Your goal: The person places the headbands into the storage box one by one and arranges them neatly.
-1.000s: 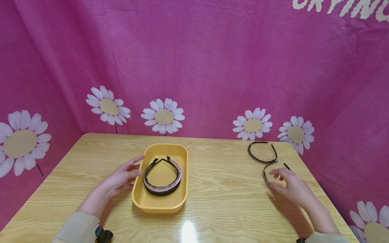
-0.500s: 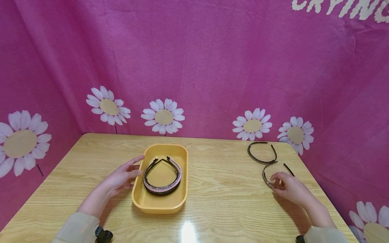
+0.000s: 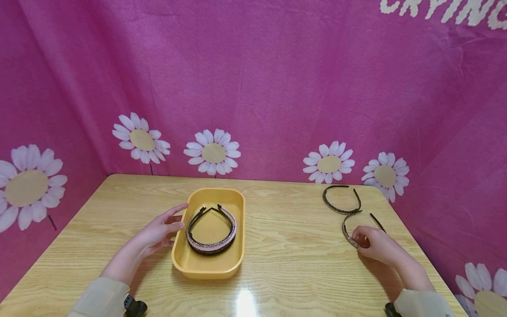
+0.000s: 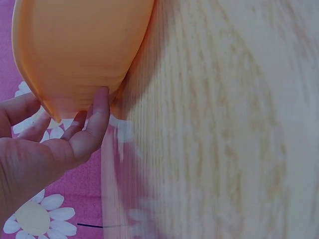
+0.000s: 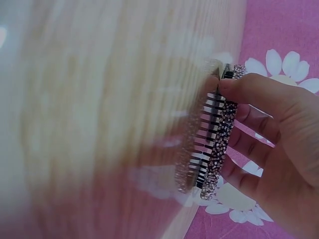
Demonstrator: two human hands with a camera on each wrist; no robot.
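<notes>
The fingers [image 4: 98,115] seem to touch the orange tub [image 4: 82,45].

Pink cloth bkgd [image 3: 269,88], 6 wht daisies [image 3: 213,152], wht lettering [image 3: 472,14], wood tbl [image 3: 289,237]

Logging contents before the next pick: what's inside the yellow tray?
The yellow tray holds overlapping headbands: pink and black can be made out, some with textured or beaded bands. Their overlap hides parts of the lower ones, so no exact count.

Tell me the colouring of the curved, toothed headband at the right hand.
The toothed headband is dark with pinkish, glittery stones; clearest in the right wrist view.
</notes>
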